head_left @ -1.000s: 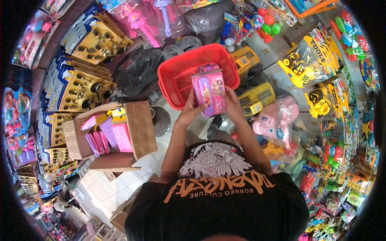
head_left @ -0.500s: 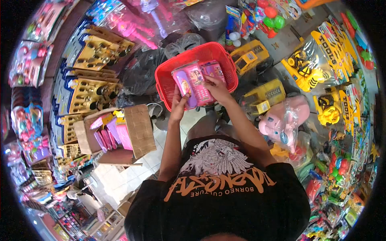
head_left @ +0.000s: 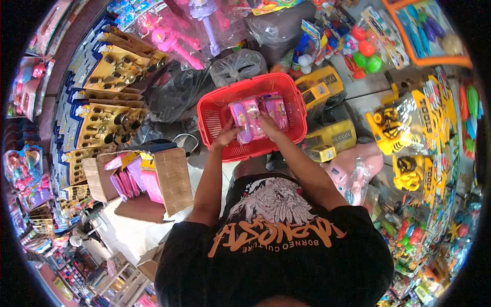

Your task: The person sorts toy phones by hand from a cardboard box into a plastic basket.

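A pink-and-purple packaged toy [head_left: 249,122], with printed pictures on its front, is in the red plastic basket [head_left: 210,149]. My left hand [head_left: 228,135] is closed round the toy's left edge, thumb on top. My right hand [head_left: 268,126] lies over its right side with the fingers bent, gripping it; some fingertips are hidden. A second pink pack [head_left: 277,108] sits beside it at the right, close to my right fingers. The basket stands in front of my body, its rim all round the packs.
At the left, an open cardboard box [head_left: 176,179] holds several similar pink packs [head_left: 134,179]. Carded toy sets [head_left: 110,123] hang behind it. Yellow toy trucks [head_left: 332,139], a wrapped pink toy [head_left: 355,171] and bagged tool toys [head_left: 396,123] are at the right. Grey plastic bags [head_left: 238,66] lie beyond the basket.
The view has shifted, so the basket and its surroundings appear lower. The toy in my hands has gone down deeper into the basket, and both hands have moved with it.
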Demonstrator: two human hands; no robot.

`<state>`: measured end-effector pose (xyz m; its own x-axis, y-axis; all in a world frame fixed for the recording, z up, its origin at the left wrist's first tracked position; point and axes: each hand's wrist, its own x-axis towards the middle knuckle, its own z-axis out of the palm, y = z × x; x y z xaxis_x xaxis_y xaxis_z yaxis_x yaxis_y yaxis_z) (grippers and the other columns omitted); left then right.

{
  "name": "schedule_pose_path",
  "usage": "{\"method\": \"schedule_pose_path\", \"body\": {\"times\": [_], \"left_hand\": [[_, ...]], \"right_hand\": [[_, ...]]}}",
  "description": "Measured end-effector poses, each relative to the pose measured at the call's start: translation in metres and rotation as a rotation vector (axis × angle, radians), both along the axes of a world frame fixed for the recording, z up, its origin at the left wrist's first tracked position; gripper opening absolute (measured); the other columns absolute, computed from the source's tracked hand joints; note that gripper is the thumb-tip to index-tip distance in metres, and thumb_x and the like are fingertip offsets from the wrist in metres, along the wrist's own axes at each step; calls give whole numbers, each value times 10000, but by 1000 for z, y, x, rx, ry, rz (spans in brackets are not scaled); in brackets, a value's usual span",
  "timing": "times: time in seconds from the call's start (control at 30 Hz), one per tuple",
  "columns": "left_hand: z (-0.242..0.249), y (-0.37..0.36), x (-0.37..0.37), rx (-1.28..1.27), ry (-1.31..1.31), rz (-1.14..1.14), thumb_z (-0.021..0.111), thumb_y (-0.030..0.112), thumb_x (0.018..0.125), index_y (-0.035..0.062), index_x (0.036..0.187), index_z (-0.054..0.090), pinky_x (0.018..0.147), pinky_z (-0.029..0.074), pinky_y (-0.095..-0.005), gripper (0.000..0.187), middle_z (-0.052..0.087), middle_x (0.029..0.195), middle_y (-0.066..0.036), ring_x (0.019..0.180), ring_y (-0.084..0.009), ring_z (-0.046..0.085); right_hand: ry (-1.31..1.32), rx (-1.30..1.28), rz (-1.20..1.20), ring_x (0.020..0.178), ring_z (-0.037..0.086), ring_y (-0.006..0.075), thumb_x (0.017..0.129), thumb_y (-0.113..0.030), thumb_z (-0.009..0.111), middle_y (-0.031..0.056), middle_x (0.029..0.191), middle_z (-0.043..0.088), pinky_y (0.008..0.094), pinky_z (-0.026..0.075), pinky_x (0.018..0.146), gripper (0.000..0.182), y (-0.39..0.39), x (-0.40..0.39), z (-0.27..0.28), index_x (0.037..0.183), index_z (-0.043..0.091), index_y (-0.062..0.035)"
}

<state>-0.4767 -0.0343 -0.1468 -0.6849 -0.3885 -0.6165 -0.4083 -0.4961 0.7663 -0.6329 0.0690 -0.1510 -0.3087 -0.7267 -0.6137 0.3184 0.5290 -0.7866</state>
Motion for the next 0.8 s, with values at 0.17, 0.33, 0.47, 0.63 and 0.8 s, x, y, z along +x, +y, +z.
{"method": "schedule_pose_path", "body": {"times": [0.17,0.33,0.47,0.63,0.8], "left_hand": [[-35,-6,-3,91,-20,10,641,154,782,45,1402,150,922,404,-350,799,448,1272,-120,1097,-219,490],[-59,-2,-9,-12,-116,-56,621,154,805,33,1396,143,938,393,-347,770,437,1282,-127,1133,-223,460],[-129,13,-2,0,-121,18,630,171,807,30,1382,150,784,469,-343,762,494,1175,-122,966,-227,538],[-189,24,2,-199,-94,1,618,153,812,22,1400,25,881,417,-326,846,421,1281,-146,1099,-239,468],[-124,14,-11,-38,-72,-16,658,203,780,10,1409,12,982,351,-340,922,355,1356,-172,1212,-253,388]], "right_hand": [[57,54,45,1229,382,278,948,-343,336,185,1330,406,365,308,995,495,-12,0,-68,1309,370,-5],[121,187,117,1261,347,282,946,-335,320,173,1346,395,358,282,1022,467,-16,-2,-62,1296,404,-38],[465,77,79,1087,478,297,930,-318,361,195,1165,518,379,365,915,438,-6,12,-104,1203,474,6],[236,123,63,1075,508,345,901,-291,438,244,1170,506,371,418,879,474,-15,7,-56,1261,408,16],[500,160,114,1073,512,333,879,-310,497,215,1174,515,383,416,904,507,-2,16,-113,1267,415,5]]}}
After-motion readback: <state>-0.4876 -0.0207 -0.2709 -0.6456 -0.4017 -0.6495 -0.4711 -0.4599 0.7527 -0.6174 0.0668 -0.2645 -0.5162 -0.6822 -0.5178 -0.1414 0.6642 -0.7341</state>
